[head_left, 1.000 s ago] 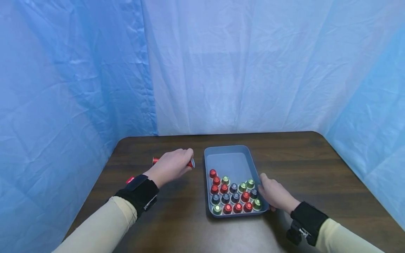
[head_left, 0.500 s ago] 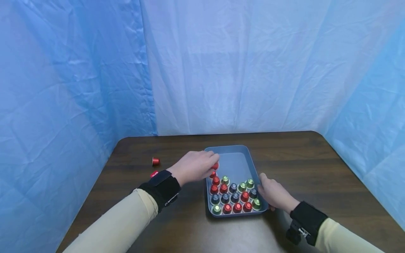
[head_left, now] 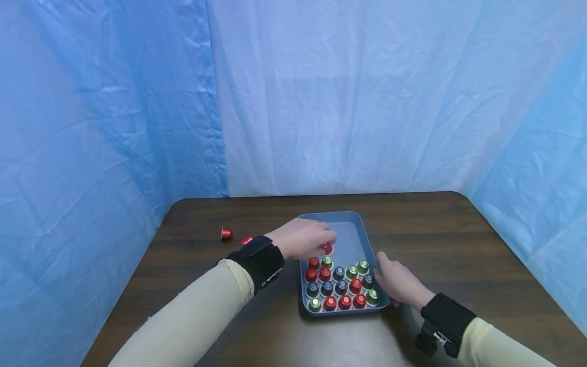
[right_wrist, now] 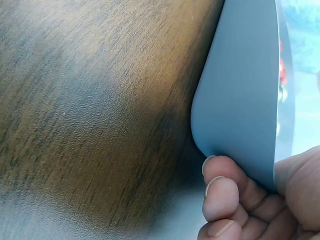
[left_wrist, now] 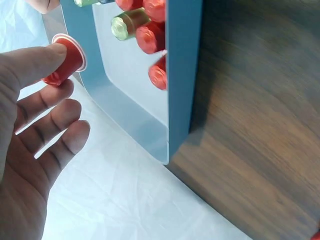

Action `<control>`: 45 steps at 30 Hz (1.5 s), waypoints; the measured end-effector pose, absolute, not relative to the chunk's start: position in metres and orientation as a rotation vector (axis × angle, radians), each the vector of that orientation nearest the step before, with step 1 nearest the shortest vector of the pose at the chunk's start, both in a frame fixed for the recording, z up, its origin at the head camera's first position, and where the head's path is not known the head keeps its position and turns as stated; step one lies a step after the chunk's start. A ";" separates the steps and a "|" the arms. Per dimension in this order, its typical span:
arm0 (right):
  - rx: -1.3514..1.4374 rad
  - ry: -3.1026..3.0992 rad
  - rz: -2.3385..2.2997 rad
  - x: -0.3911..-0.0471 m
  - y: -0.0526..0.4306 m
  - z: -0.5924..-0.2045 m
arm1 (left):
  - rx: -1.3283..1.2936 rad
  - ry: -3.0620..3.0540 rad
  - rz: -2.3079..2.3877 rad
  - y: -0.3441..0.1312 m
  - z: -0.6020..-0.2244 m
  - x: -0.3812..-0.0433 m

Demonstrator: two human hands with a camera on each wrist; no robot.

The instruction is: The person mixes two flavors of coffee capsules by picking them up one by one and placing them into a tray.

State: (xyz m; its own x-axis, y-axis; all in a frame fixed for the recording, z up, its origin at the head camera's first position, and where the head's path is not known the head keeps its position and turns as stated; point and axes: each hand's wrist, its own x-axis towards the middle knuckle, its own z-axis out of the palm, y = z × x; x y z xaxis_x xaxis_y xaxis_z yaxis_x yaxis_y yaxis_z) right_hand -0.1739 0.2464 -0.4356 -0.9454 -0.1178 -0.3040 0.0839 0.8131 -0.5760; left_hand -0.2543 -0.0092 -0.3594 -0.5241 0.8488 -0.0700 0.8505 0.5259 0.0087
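Note:
My left hand (head_left: 302, 238) pinches a red coffee capsule (left_wrist: 72, 60) between thumb and forefinger, its other fingers loosely bent. It hovers over the left middle of the blue-grey tray (head_left: 350, 232), just beyond the standing capsules. Rows of red, green and dark blue capsules (head_left: 340, 288) fill the tray's near half, domed ends up. My left hand covers part of the far-left capsules in the head view. My right hand (head_left: 398, 280) grips the tray's right side near its front corner, thumb at the rim and fingers curled against the outer wall (right_wrist: 240, 95).
A single red capsule (head_left: 226, 234) lies on its side on the dark wooden table (head_left: 435, 229), left of the tray. Blue and pale sheets (head_left: 348, 102) hang behind the table and at both sides. Black bands (head_left: 259, 260) with cameras sit on both wrists.
My left hand has carried the red capsule rightward, from the table left of the tray, across the tray's left rim and further inward. My right hand and the tray have stayed put.

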 end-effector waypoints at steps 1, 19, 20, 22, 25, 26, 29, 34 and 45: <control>-0.026 2.672 -0.870 -0.174 0.246 -0.435 | 1.496 2.673 -0.046 -0.005 -0.360 -0.255; -0.031 2.664 -0.882 -0.174 0.246 -0.436 | 1.491 2.653 -0.208 0.040 -0.402 -0.265; -0.033 2.669 -0.882 -0.174 0.246 -0.436 | 1.492 2.668 -0.233 0.041 -0.405 -0.264; -0.036 2.675 -0.881 -0.173 0.246 -0.436 | 1.487 2.695 -0.278 0.042 -0.412 -0.264; -0.041 2.682 -0.878 -0.173 0.246 -0.437 | 1.465 2.712 -0.309 0.044 -0.419 -0.262; -0.042 2.683 -0.876 -0.173 0.246 -0.437 | 1.455 2.711 -0.301 0.044 -0.420 -0.262; -0.035 2.678 -0.874 -0.173 0.246 -0.436 | 1.426 2.702 -0.279 0.045 -0.421 -0.260; -0.018 2.672 -0.864 -0.173 0.245 -0.436 | 1.405 2.704 -0.266 0.045 -0.421 -0.260; -0.052 2.696 -0.839 -0.175 0.246 -0.438 | 1.397 2.692 -0.241 0.032 -0.403 -0.255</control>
